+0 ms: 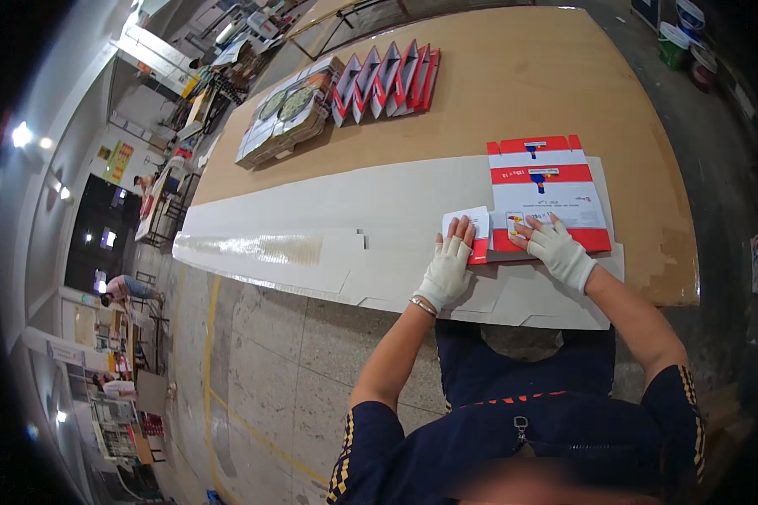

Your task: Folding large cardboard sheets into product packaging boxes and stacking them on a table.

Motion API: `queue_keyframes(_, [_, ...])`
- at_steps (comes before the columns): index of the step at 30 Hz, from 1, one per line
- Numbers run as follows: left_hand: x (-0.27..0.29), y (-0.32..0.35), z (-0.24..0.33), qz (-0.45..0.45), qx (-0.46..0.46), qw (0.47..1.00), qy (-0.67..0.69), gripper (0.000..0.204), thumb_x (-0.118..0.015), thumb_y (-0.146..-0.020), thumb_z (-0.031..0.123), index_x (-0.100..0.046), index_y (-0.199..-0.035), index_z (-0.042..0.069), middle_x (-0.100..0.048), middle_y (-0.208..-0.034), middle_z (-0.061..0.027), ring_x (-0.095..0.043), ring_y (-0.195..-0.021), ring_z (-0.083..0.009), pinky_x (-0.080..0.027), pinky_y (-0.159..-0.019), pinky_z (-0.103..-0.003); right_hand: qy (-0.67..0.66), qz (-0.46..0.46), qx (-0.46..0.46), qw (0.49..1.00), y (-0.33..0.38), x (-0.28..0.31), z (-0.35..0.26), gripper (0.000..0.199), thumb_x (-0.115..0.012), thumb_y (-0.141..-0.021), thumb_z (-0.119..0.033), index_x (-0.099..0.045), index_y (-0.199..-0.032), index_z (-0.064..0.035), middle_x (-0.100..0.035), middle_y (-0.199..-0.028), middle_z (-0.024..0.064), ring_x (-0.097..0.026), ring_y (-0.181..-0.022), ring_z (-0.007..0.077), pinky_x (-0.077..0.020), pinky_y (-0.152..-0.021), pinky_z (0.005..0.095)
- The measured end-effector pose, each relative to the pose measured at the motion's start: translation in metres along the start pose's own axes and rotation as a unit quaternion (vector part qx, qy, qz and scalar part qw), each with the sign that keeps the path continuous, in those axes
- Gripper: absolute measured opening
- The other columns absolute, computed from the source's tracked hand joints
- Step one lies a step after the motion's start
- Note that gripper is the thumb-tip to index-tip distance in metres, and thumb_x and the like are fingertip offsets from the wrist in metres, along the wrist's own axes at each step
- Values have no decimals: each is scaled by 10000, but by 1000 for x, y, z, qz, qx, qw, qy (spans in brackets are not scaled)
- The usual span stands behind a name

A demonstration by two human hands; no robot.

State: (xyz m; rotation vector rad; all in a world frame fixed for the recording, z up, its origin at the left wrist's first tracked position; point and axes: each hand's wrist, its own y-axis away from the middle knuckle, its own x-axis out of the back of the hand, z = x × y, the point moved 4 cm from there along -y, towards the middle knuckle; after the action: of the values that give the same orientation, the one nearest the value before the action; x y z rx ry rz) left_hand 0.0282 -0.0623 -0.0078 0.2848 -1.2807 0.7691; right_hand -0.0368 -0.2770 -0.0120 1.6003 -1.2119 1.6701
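Observation:
A flat red and white carton blank (547, 189) lies on a long white cardboard sheet (328, 227) spread over the brown table (514, 76). My left hand (449, 268), in a white fingerless glove, presses down the blank's folded white side flap (472, 224). My right hand (557, 248), gloved the same way, lies flat on the blank's near red edge. Both hands rest palm down with fingers spread; neither grips anything.
A fanned row of folded red and white cartons (387, 80) and a stack of flat printed cartons (285, 118) sit at the table's far side. Buckets (678, 38) stand at the far right. A person (122, 289) bends over on the concrete floor at left.

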Motion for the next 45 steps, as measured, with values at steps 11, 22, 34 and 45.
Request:
queue_keyframes(11, [-17, -12, 13, -51, 58, 989, -124, 652, -489, -847, 475, -279, -1410, 221, -222, -1446, -201, -220, -1332, -390, -191, -973, -676, 62, 43, -7, 997, 3, -22, -8, 407, -447, -859, -203, -488, -1264, -200, -396, -1397, 33, -356, -1299, 261, -227, -998, 634])
queue_keyframes(22, [-20, -11, 17, -94, 76, 981, -149, 627, -472, -852, 504, -326, -1391, 221, -224, -1446, -199, -196, -1340, -384, -156, -990, -667, -14, -32, -14, 999, 5, -19, -11, 456, -481, -824, -142, -466, -1280, -134, -373, -1404, 91, -289, -1333, 294, -159, -1028, 634])
queue_keyframes(34, [-19, -75, -10, -18, 185, 982, -14, 611, -670, -727, 403, -487, -1258, 162, -312, -1383, -153, -186, -1327, -365, -87, -1051, -599, -132, -50, -30, 990, -3, -1, -4, 499, -534, -722, -58, -511, -1219, -81, -432, -1347, 108, -325, -1301, 306, -186, -1041, 569])
queue_keyframes(45, [6, -101, 15, -198, 210, 787, 546, 386, -593, -845, 121, -529, -1198, -20, -539, -727, 41, -484, -579, -25, -412, -487, -192, -793, -63, -430, 428, 92, -4, -10, 551, -527, -910, -277, -249, -1373, -171, -509, -1159, 111, -567, -964, 236, -517, -707, 386])
